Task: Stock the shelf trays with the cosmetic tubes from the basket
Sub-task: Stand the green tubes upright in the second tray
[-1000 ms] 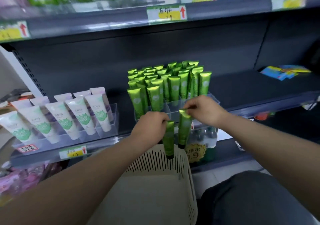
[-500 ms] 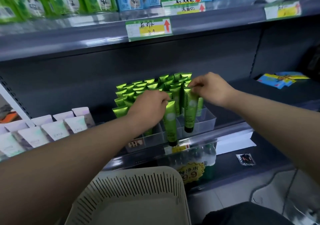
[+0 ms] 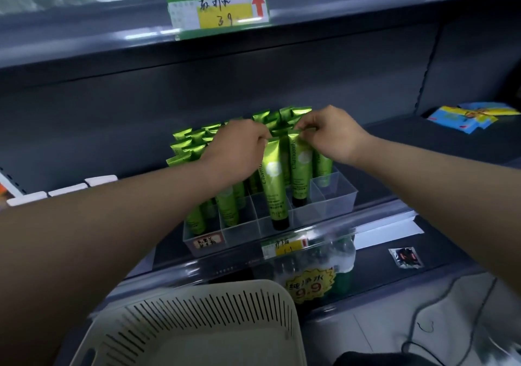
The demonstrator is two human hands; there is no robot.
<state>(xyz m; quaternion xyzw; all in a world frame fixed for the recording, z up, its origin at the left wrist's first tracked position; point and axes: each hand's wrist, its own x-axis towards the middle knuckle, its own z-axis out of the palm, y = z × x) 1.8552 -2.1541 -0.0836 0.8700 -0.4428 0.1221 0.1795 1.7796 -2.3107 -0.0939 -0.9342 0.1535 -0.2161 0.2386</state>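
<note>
A clear divided tray [image 3: 337, 196] on the dark shelf holds several upright green tubes. My left hand [image 3: 236, 147] pinches the crimped top of one green tube [image 3: 273, 179], whose black cap sits low in a front compartment. My right hand [image 3: 332, 136] pinches the top of a second green tube [image 3: 301, 168], cap down in the compartment to the right. The beige slotted basket [image 3: 203, 317] stands below, at the bottom of the view; its inside is mostly hidden.
White tube tops [image 3: 66, 189] line the shelf at the left. Blue and yellow packets [image 3: 468, 116] lie at the far right of the shelf. Price tags [image 3: 283, 246] hang on the shelf edge, bottled goods [image 3: 315, 270] beneath. A small packet [image 3: 406, 257] lies on the lower shelf.
Both hands carried the two green tubes up from the basket to the tray and lowered them, caps down, into front compartments. The view has tilted up and closer to the shelf.
</note>
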